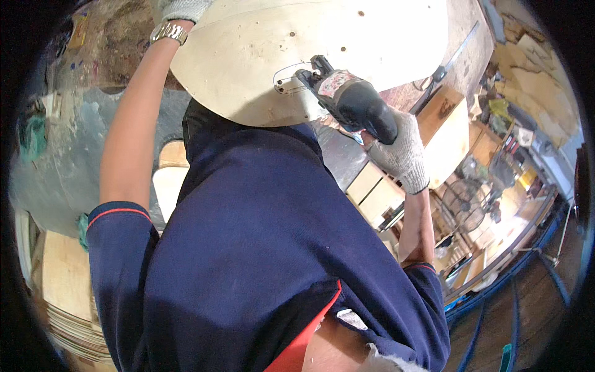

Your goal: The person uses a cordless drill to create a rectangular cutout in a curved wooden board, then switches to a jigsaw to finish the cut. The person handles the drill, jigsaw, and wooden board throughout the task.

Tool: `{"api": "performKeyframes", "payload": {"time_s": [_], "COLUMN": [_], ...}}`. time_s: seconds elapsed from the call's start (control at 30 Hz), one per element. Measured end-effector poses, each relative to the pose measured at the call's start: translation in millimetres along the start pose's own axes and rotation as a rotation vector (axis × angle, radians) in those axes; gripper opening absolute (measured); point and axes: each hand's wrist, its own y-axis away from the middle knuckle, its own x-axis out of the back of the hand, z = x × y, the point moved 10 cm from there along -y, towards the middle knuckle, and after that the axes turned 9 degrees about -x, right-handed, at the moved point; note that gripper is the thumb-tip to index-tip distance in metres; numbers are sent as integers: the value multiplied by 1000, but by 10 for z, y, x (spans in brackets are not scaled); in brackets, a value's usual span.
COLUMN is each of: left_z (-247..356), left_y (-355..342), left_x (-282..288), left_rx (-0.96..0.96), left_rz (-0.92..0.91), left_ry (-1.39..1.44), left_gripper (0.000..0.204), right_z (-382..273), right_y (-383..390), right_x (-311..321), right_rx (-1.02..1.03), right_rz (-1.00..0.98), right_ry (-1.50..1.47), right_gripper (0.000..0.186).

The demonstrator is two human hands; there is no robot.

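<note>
A large pale wooden panel (pixel 248 56) with a rounded near edge and several small dark holes lies in front of me. At its upper left edge is my left hand (pixel 186 8), in a whitish knit glove, its fingers cut off by the top of the picture. My right hand (pixel 401 152), gloved alike, is closed round a black handheld power tool (pixel 359 102) with a patterned band. The tool's forked front end is over the panel's near right part; whether it touches cannot be made out. A thin looped outline (pixel 274 77) shows beside that end.
A worn bench (pixel 111 53) extends beyond the panel at left. Wooden pieces (pixel 443 118) stand at right, with a fan (pixel 465 203) and cluttered shelving past them. Stacked boards (pixel 65 273) are at lower left. A grey surface (pixel 68 149) spreads left of my body.
</note>
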Motion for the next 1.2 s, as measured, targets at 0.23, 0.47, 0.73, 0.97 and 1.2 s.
{"api": "performKeyframes", "payload": {"time_s": [0.23,0.47,0.73,0.97,1.2], "left_z": [-146,-79,-58,-28,-48], "left_y": [595,1200,1593,1530,1557], "left_x": [188,534,596,863,811], "left_rx": [170,438,774,642,673], "left_rz": [-76,-116,-363,6,-20], "left_ry": [45,39,216,269,308], "left_gripper": [92,94,87,79,75], "right_z": [-151,-359,-458,-527,-492], "right_y": [-211,-267,-353,-334,-352], "right_x": [139,222,186,190,166], "right_rx": [133,361,504,574,536], "right_rz": [-134,-130,-198,-216,-214], "right_ry": [284,422,458,485,462], "right_gripper": [36,30,26,25,24]}}
